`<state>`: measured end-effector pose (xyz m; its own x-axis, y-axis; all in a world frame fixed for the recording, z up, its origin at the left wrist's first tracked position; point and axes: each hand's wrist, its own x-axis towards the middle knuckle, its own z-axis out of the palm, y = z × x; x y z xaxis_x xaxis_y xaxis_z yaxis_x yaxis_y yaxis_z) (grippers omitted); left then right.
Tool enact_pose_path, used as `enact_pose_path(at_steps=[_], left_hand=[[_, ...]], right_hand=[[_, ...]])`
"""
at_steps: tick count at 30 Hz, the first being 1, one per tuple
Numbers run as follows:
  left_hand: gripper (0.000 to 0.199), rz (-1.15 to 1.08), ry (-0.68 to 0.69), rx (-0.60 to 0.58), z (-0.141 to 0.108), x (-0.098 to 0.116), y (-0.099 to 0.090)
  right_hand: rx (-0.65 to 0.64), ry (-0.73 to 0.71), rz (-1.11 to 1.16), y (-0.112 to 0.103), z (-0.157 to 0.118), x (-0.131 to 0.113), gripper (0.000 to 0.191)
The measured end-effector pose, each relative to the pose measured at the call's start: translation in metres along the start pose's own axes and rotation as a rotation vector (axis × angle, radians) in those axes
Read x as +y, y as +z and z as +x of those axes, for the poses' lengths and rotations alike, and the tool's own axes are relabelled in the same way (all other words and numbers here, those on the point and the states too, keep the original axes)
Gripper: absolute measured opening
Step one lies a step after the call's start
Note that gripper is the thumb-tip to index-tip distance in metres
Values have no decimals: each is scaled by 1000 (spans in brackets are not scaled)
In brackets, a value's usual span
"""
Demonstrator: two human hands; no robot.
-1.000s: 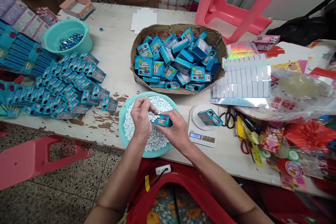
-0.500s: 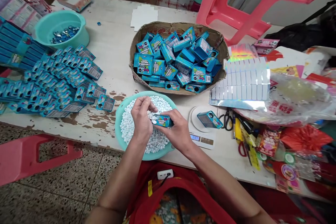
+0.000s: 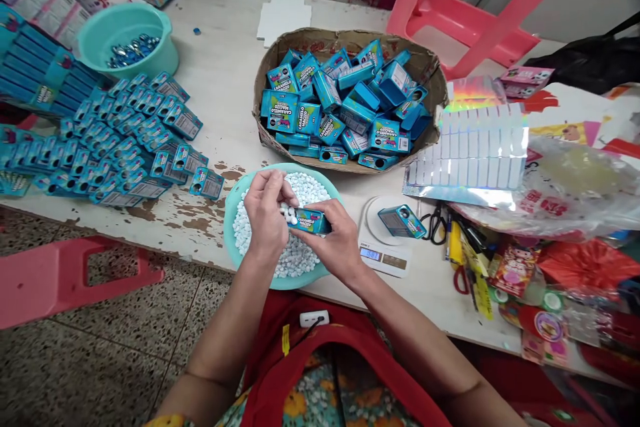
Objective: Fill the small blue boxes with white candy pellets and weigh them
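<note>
Above a turquoise basin [image 3: 231, 213] full of small white candies [image 3: 305, 257], my right hand [image 3: 337, 240] grips a small blue candy box [image 3: 311, 221] lying on its side. My left hand [image 3: 267, 213] is closed around several white candies [image 3: 289, 212] at the box's left end. Whether any candy is inside the box is hidden. Right of the basin, another blue box [image 3: 403, 221] rests tilted on a small white scale [image 3: 383, 257] with a lit display.
Behind the basin is a cut-down carton [image 3: 260, 137] heaped with blue boxes. Rows of blue boxes [image 3: 125, 140] and a turquoise bowl [image 3: 170, 57] of shiny pieces stand left. Scissors [image 3: 435, 227], sticker sheets [image 3: 475, 147] and plastic bags [image 3: 575, 180] crowd the right.
The view has shifted slightly, so the table things appear a little higher and further right. Both hands keep their places over the basin, still holding the box and candies.
</note>
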<state>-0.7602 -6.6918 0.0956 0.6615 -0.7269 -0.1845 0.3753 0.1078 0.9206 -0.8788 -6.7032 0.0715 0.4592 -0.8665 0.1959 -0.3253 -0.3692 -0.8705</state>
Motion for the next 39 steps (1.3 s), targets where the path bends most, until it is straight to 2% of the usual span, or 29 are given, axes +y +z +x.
enact_pose_path(at_steps=[5,10,12,15,18,20,22,23,24,26,28,30,34,36,39], left_hand=[[14,-10,67,-32,-10,12,1],[15,35,34,-39,-12,-2,8],[13,44,51,-49,-17,-1,10],[11,50,108,-125,-28,14,15],[8,80,275,-179,-26,26,16],[7,189,359,-147,-11,16,12],[8,458,303,-99,7,-11,4],[11,654,234,-117,15,-29,-1],[14,870,177,-179,21,-46,-6],[22,1256,132,-388,28,-77,-15],[29,1483,161,-547,29,-96,-21],[34,1560,180,-597,30,-103,-25],[35,1589,121,-633,34,-98,-26],[36,1602,108,-629,35,-95,-26],[39,1614,108,-610,32,-94,-23]], right_hand=[[25,-5,75,-6,-6,-10,32],[23,24,145,-1,-7,-3,31],[33,32,178,-1,-9,-1,33],[60,22,233,-6,-14,-1,36],[46,-3,275,-14,-24,2,36],[-11,5,281,-21,-33,7,38],[-69,47,280,-31,-46,12,41],[-83,73,282,-36,-54,16,42],[-79,98,285,-43,-61,19,42],[-33,140,287,-58,-78,28,41],[33,188,267,-76,-96,40,40],[103,254,225,-95,-115,55,38],[172,367,159,-119,-151,88,35],[160,384,154,-117,-166,105,33],[114,367,145,-100,-180,125,28]])
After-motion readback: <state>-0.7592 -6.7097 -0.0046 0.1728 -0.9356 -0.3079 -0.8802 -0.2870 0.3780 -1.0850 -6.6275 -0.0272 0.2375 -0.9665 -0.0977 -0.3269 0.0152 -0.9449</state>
